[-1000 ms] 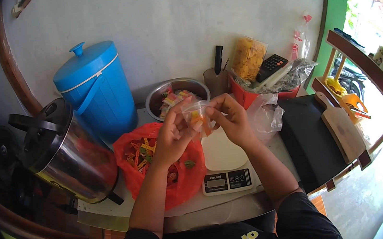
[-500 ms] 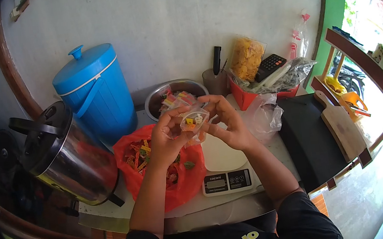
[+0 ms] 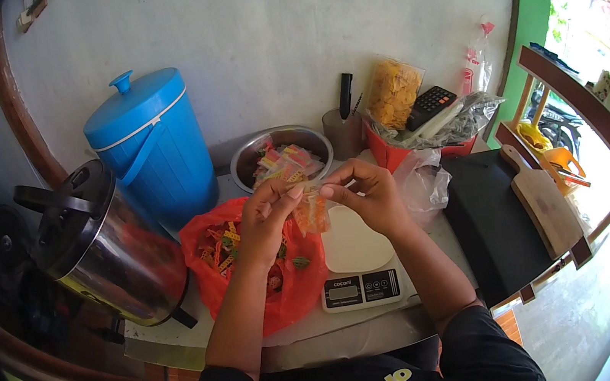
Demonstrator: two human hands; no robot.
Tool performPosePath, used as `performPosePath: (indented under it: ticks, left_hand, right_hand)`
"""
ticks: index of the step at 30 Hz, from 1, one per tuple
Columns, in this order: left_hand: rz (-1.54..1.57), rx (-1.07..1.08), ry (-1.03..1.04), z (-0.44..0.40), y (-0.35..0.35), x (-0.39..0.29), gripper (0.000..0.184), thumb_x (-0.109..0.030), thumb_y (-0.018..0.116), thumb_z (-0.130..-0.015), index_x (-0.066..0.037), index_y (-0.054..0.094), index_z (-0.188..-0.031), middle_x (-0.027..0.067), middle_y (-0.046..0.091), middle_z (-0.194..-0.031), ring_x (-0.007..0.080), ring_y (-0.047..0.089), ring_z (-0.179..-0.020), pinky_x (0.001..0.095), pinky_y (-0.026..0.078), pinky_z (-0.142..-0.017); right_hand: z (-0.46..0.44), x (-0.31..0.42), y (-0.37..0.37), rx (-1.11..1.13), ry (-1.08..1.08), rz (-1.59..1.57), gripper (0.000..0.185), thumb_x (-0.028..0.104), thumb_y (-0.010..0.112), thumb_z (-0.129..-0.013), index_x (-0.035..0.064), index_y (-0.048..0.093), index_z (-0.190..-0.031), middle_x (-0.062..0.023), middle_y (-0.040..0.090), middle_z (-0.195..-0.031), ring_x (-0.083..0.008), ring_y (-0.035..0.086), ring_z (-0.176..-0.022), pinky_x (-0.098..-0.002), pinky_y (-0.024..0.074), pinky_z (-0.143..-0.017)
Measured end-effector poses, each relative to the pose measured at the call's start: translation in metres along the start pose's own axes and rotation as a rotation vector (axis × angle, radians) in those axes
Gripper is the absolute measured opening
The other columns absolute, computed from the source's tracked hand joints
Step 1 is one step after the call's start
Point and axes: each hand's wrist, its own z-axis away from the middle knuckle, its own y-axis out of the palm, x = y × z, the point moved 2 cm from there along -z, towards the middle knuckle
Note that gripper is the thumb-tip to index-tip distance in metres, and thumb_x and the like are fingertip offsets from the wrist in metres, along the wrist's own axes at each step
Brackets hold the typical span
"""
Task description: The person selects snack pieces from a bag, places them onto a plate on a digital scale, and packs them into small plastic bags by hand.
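The left hand [image 3: 268,217] and right hand [image 3: 367,196] pinch the top of a small clear plastic bag [image 3: 312,216], which hangs between the red plastic bag [image 3: 300,299] and digital kitchen scale [image 3: 359,249]; its orange contents seem too blurred to identify.

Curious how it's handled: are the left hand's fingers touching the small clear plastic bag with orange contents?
Touching: the head view shows the left fingers pinching the bag near its upper edge.
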Motion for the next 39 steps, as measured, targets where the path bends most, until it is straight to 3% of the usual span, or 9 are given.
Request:
performPosePath:
  ticks: [8, 11, 14, 20, 26, 29, 32, 38, 39]
  left_hand:
    - [0.169, -0.024, -0.183, 0.000, 0.007, -0.007, 0.035, -0.025, 0.068, -0.091, -0.004, 0.062, -0.119, 0.0036, 0.066, -0.103, 0.0121, 0.062, -0.098, 0.0269, 0.047, -0.089]
    - [0.112, 0.055, 0.001, -0.002, 0.013, -0.002, 0.041, -0.020, 0.072, -0.089, -0.004, 0.058, -0.123, 0.0057, 0.066, -0.104, 0.0136, 0.063, -0.096, 0.0289, 0.049, -0.088]
    - [0.021, 0.082, 0.032, -0.002, 0.008, -0.002, 0.045, -0.013, 0.075, -0.085, -0.003, 0.055, -0.124, 0.0072, 0.067, -0.105, 0.0132, 0.064, -0.094, 0.0286, 0.051, -0.086]
    - [0.009, 0.131, -0.040, -0.001, 0.004, -0.002, 0.039, -0.004, 0.072, -0.083, -0.004, 0.053, -0.118, 0.0053, 0.063, -0.105, 0.0123, 0.059, -0.100, 0.0284, 0.049, -0.087]
    - [-0.006, 0.225, -0.052, 0.004, 0.016, -0.008, 0.059, 0.004, 0.067, -0.079, -0.004, 0.040, -0.131, 0.0073, 0.059, -0.110, 0.0140, 0.056, -0.103, 0.0295, 0.051, -0.087]
    - [0.005, 0.236, -0.036, 0.003, 0.017, -0.006, 0.063, 0.003, 0.068, -0.079, -0.005, 0.038, -0.134, 0.0076, 0.059, -0.109, 0.0141, 0.056, -0.102, 0.0287, 0.052, -0.086]
    - [0.025, 0.204, -0.054, 0.004, 0.016, -0.007, 0.062, 0.001, 0.069, -0.080, -0.004, 0.039, -0.134, 0.0077, 0.060, -0.108, 0.0147, 0.057, -0.104, 0.0276, 0.052, -0.085]
    - [-0.258, 0.100, 0.162, 0.000, 0.012, 0.005, 0.037, -0.016, 0.071, -0.088, -0.005, 0.057, -0.121, 0.0072, 0.065, -0.103, 0.0136, 0.062, -0.098, 0.0314, 0.050, -0.087]
    - [-0.194, 0.103, 0.154, 0.001, 0.014, 0.004, 0.034, -0.016, 0.071, -0.089, -0.004, 0.058, -0.118, 0.0068, 0.066, -0.102, 0.0133, 0.062, -0.097, 0.0311, 0.050, -0.087]
  right_hand:
    - [0.001, 0.007, 0.002, -0.061, 0.004, -0.130, 0.015, 0.012, 0.070, -0.089, 0.0019, 0.060, -0.094, -0.0021, 0.065, -0.089, -0.0064, 0.060, -0.081, -0.0214, 0.0507, -0.063]
    - [0.001, 0.007, 0.002, -0.112, -0.008, -0.178, 0.014, 0.011, 0.067, -0.091, 0.0011, 0.059, -0.095, -0.0035, 0.065, -0.093, -0.0068, 0.060, -0.083, -0.0207, 0.0521, -0.062]
    - [0.000, 0.008, 0.003, -0.093, -0.090, -0.177, 0.016, 0.011, 0.069, -0.090, 0.0014, 0.059, -0.098, -0.0030, 0.064, -0.094, -0.0070, 0.060, -0.082, -0.0220, 0.0511, -0.060]
    - [0.001, 0.006, 0.000, -0.052, -0.135, 0.102, 0.014, 0.011, 0.072, -0.086, 0.0037, 0.062, -0.091, -0.0012, 0.060, -0.085, -0.0088, 0.059, -0.077, -0.0246, 0.0486, -0.057]
    - [0.002, 0.018, 0.000, -0.250, -0.297, 0.242, 0.012, 0.010, 0.070, -0.088, 0.0037, 0.060, -0.089, -0.0034, 0.059, -0.082, -0.0106, 0.060, -0.073, -0.0246, 0.0475, -0.055]
    - [0.002, 0.012, 0.002, -0.209, -0.119, 0.102, 0.012, 0.010, 0.069, -0.089, 0.0038, 0.058, -0.091, -0.0047, 0.061, -0.081, -0.0122, 0.061, -0.071, -0.0243, 0.0464, -0.054]
    - [0.005, 0.017, 0.004, -0.198, -0.145, 0.230, 0.013, 0.011, 0.068, -0.090, 0.0040, 0.057, -0.093, -0.0048, 0.063, -0.080, -0.0128, 0.061, -0.070, -0.0244, 0.0455, -0.054]
    - [0.006, 0.024, 0.007, -0.072, -0.255, 0.251, 0.013, 0.010, 0.071, -0.087, 0.0031, 0.061, -0.090, -0.0053, 0.063, -0.081, -0.0123, 0.060, -0.069, -0.0255, 0.0459, -0.057]
    - [0.005, 0.025, 0.005, -0.074, -0.255, 0.245, 0.013, 0.011, 0.072, -0.086, 0.0029, 0.062, -0.090, -0.0051, 0.063, -0.082, -0.0121, 0.059, -0.070, -0.0256, 0.0458, -0.057]
